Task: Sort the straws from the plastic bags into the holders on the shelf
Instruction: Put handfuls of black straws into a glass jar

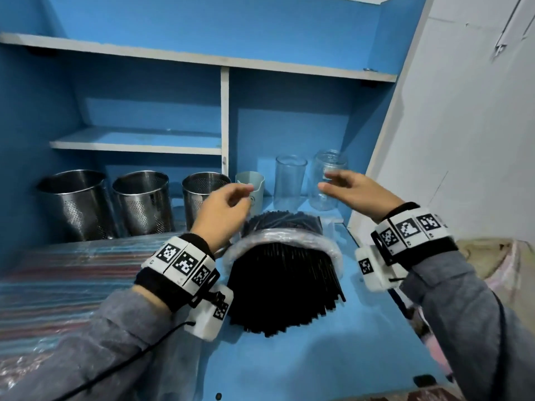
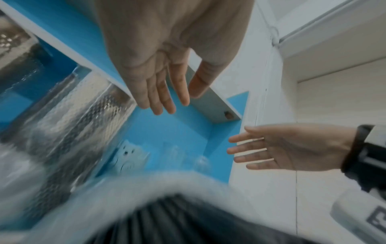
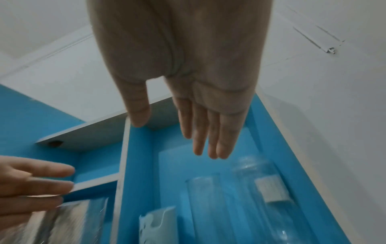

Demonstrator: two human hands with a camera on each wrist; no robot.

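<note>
Black straws (image 1: 285, 280) fan out of a rolled-back clear plastic bag (image 1: 289, 237), lying just below and between both raised hands. Left hand (image 1: 223, 215) hovers above the bag's mouth, fingers loosely curled, holding nothing; right hand (image 1: 354, 193) is spread, also holding nothing (neither touches the straws). Best to gather a modest bunch near its middle, tips aligned. Beyond the fingers stand perforated steel holders (image 1: 144, 202), a pale cup (image 1: 251, 188) and clear jars (image 1: 289, 179).

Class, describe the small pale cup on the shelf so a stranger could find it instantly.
Find the blue shelf unit's white upright divider. Just right of its foot stands the pale cup, between a perforated steel holder and a clear glass. It alone is opaque, with a notched rim.
</note>
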